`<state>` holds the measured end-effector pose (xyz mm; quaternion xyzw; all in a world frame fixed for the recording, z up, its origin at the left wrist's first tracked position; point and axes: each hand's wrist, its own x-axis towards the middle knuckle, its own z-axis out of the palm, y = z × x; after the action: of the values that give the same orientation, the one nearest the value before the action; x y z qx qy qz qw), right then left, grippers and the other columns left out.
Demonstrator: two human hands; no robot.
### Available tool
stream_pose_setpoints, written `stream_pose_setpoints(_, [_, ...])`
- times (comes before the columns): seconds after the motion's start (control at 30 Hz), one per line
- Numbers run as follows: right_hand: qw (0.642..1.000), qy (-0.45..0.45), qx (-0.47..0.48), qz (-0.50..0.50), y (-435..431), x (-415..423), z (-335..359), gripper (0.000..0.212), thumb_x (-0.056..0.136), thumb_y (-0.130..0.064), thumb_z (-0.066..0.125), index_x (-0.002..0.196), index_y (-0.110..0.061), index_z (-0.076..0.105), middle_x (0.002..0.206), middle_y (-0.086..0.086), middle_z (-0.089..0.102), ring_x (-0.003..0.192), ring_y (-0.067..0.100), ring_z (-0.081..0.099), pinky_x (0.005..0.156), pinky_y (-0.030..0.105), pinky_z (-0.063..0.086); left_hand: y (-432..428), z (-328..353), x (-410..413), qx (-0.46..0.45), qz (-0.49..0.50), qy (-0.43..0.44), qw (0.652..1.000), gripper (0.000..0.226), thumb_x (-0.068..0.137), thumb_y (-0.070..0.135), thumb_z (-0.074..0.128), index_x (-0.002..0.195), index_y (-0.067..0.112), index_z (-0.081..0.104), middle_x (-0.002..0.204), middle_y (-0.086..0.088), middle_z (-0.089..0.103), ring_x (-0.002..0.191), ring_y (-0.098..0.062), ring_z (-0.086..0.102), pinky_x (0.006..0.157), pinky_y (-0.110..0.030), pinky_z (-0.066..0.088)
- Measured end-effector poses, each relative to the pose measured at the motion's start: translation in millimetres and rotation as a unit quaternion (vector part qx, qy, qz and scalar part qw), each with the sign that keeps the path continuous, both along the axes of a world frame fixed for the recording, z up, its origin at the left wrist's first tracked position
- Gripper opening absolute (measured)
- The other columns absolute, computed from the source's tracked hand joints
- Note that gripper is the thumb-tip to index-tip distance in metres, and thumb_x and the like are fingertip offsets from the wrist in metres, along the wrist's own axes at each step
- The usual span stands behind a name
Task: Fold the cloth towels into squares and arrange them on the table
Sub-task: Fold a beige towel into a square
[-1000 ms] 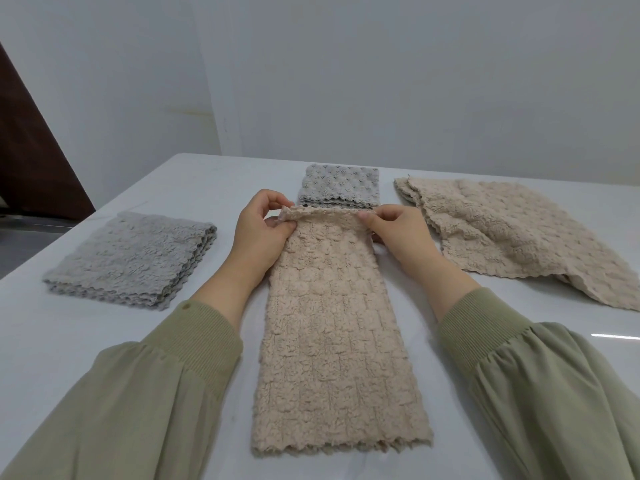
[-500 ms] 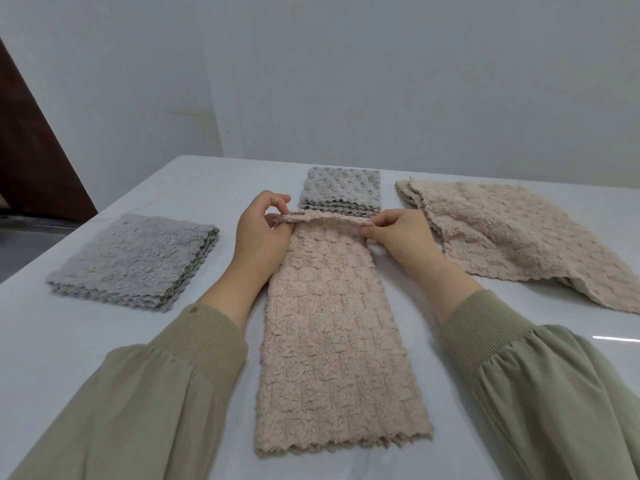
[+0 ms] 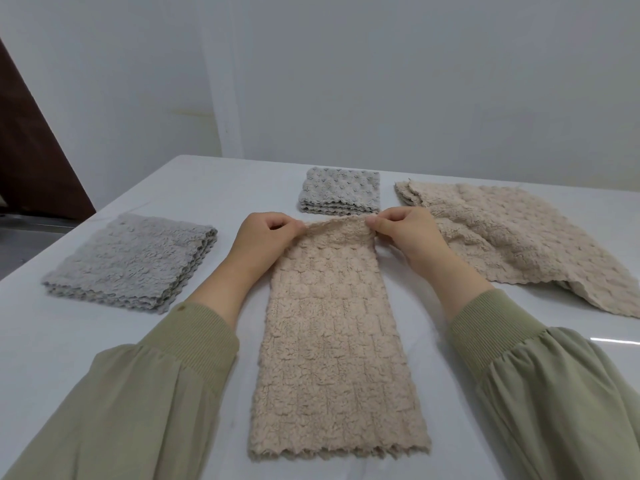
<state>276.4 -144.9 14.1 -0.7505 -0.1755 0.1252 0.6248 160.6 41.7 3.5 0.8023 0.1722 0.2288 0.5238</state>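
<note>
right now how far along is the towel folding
Done: one small grey square lies folded at the far middle. In hand: left hand and right hand pinch the far corners of the beige strip, not yet folded to a square. To do: the loose beige pile at right; the larger grey stack at left may also need folding.

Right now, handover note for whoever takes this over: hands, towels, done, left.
Left hand pinches the far left corner of the beige strip; right hand pinches its far right corner. That end is raised a little; the rest lies flat on the table, running toward the person.
Grey square: folded, just beyond the strip.
Grey pile: layered, at left, larger than the square.
Beige pile: loose, at right.
Done: one small grey square.
Left: likely bring the held end to the near edge to make a square, place it, then the piles.
</note>
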Motion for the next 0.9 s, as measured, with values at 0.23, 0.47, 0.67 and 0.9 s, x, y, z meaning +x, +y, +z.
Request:
stream_pose_setpoints(0.23, [1.0, 0.016, -0.015, -0.016, 1.7, -4.2, 4.9, 0.015, 0.079, -0.005, 0.073, 0.065, -0.004, 0.067, 0.05, 0.003, 0.064, 0.045, 0.014, 0.055, 0.049, 0.02, 0.047, -0.2, 2.5, -0.5, -0.045, 0.023, -0.045, 0.998, 0.008, 0.08, 0.018, 0.072, 0.076, 0.025, 0.073, 0.08, 0.008, 0.071, 0.076, -0.003, 0.063, 0.072, -0.018, 0.047])
stream_pose_setpoints(0.47, [0.998, -0.005, -0.008, -0.061, 4.5, -6.8, 4.0, 0.011, 0.075, -0.001, 0.075, 0.07, -0.004, 0.066, 0.064, 0.008, 0.065, 0.054, 0.016, 0.062, 0.057, 0.022, 0.056, -0.4, 1.9, 1.5, -0.032, 0.064, -0.074, 0.995, 0.012, 0.078, 0.017, 0.074, 0.072, 0.027, 0.073, 0.074, 0.01, 0.07, 0.073, -0.003, 0.064, 0.075, -0.021, 0.051])
stream_pose_setpoints(0.67, [0.991, -0.083, 0.048, -0.097, 11.7, -8.4, 3.8, 0.024, 0.081, -0.001, 0.07, 0.1, -0.012, 0.062, 0.065, 0.001, 0.061, 0.054, 0.008, 0.058, 0.065, 0.024, 0.054, 2.2, 1.3, 4.0, -0.017, 0.094, -0.1, 0.99, 0.014, 0.077, 0.017, 0.076, 0.07, 0.026, 0.069, 0.073, 0.004, 0.068, 0.069, -0.006, 0.058, 0.064, -0.01, 0.047])
stream_pose_setpoints(0.9, [0.999, 0.049, 0.006, 0.008, 12.6, -11.7, 3.4, 0.026, 0.073, -0.002, 0.077, 0.092, -0.009, 0.061, 0.065, 0.003, 0.065, 0.06, 0.017, 0.056, 0.06, 0.029, 0.047, 6.8, 0.2, 4.1, -0.053, 0.087, -0.103, 0.989, 0.009, 0.078, 0.018, 0.075, 0.082, 0.024, 0.07, 0.072, 0.005, 0.063, 0.064, -0.004, 0.054, 0.066, -0.017, 0.046])
